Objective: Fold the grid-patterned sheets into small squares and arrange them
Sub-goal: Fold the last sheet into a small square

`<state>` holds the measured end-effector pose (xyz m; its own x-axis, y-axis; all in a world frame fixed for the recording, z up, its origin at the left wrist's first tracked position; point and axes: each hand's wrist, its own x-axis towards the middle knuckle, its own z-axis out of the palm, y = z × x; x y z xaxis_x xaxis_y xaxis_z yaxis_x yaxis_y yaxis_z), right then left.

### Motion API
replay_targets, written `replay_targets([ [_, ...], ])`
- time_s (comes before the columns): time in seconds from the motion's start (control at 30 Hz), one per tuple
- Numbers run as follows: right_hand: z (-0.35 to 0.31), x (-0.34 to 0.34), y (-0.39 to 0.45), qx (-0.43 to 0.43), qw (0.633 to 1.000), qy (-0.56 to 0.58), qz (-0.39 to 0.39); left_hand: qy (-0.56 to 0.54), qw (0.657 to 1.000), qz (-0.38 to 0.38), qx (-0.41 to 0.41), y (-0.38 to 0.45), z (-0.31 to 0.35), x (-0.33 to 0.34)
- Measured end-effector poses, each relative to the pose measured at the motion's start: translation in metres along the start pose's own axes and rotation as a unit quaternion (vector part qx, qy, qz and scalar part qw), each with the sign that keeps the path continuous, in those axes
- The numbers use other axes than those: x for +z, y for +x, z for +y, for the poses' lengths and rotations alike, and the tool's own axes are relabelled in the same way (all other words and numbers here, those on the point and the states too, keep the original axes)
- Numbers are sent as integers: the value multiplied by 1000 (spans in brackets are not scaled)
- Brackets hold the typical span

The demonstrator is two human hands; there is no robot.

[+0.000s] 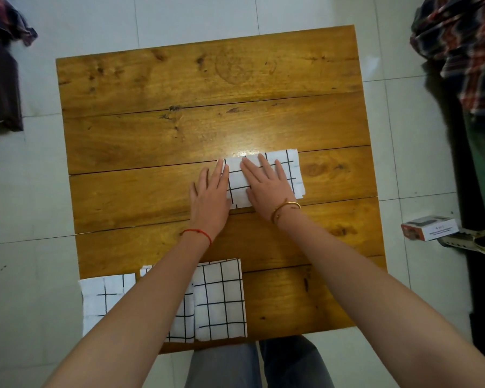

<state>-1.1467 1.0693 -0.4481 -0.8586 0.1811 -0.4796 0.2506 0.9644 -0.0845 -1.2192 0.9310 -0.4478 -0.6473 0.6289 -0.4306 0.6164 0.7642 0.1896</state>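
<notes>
A white sheet with a black grid (293, 170), folded into a long strip, lies across the middle of the wooden table (179, 130). My right hand (269, 183) presses flat on the strip with fingers spread. My left hand (209, 194) lies flat at the strip's left end, its fingertips on that edge. Three folded grid sheets rest in a row at the near edge: a left one (95, 303), a middle one (184, 317) partly under my left forearm, and a right one (221, 301).
The table stands on a pale tiled floor. A small white and orange box (429, 227) lies on the floor to the right. Plaid cloth (459, 46) hangs at the right, dark fabric (0, 79) at the left. My knees (258, 365) show below the table.
</notes>
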Motion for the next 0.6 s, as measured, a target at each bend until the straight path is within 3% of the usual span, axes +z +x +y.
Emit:
replay_targets([
  [0.23,63,3,-27,125,991,44,25,-22,1000,-13,3,2,-4,-1],
  [0.4,62,-8,-28,159,982,82,61,-6,1000,6,13,0,-4,-3],
  [0.53,29,-10,-33,75,989,67,109,-26,991,121,55,-19,-2,-2],
  [0.6,8,-3,-37,17,991,73,110,-35,988,136,60,-36,0,5],
])
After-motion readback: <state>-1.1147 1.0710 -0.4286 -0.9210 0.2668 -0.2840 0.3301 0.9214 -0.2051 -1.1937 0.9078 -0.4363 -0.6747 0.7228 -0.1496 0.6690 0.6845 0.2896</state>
